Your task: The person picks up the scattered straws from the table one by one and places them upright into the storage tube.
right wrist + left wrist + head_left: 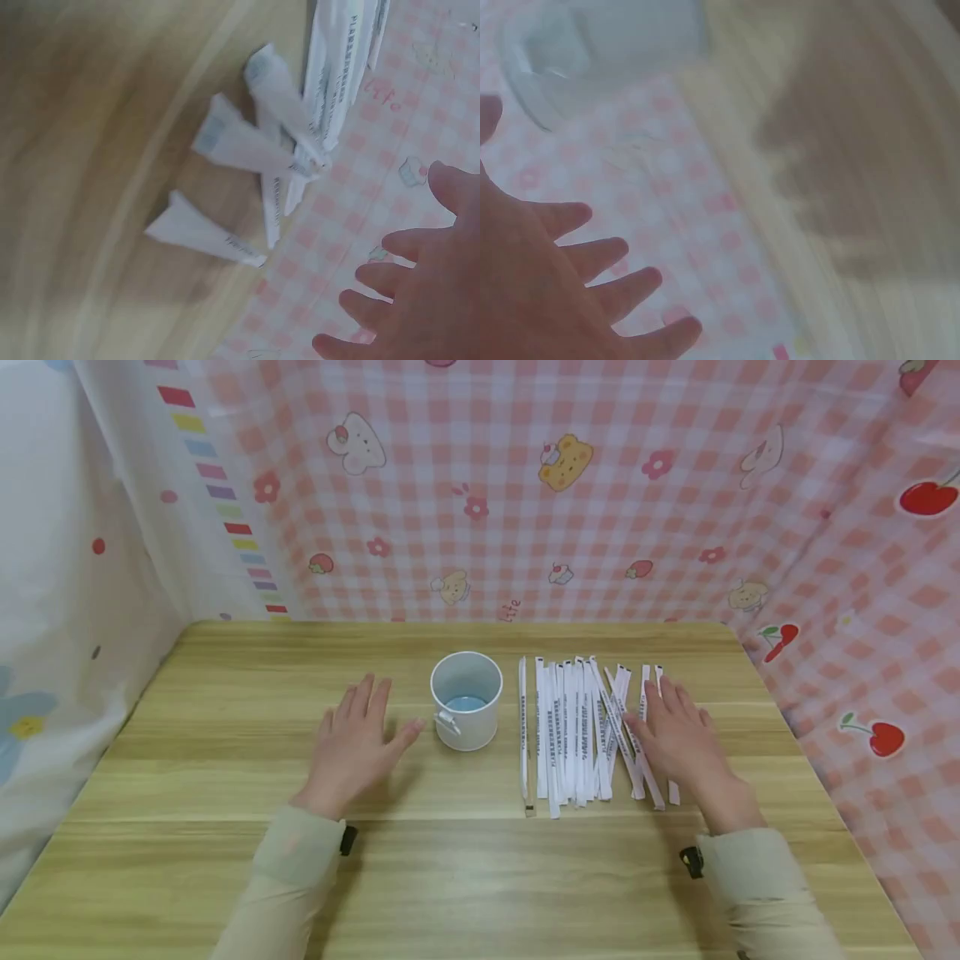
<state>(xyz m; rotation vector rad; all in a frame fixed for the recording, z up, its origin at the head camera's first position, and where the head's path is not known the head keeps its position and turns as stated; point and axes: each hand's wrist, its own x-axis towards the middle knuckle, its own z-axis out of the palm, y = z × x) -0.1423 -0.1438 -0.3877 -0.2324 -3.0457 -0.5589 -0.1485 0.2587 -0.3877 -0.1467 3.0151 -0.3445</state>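
A small white metal bucket (467, 727) with a little handle grip on its front stands upright at the middle of the table. To its right lies a row of several paper-wrapped straws (573, 735) with printed wrappers, some crossing each other at the right end. My left hand (356, 743) is spread to the left of the bucket, its thumb close to the bucket's side. Over the right end of the straws my right hand (682, 735) is held with extended fingers, gripping nothing. The right wrist view shows straws (240, 139) beside that hand.
The wooden table (465, 877) reaches back to a pink checked curtain (480, 485) with cartoon prints. A white cloth (67, 568) hangs on the left. Each wrist carries a black strap piece near the sleeve cuff.
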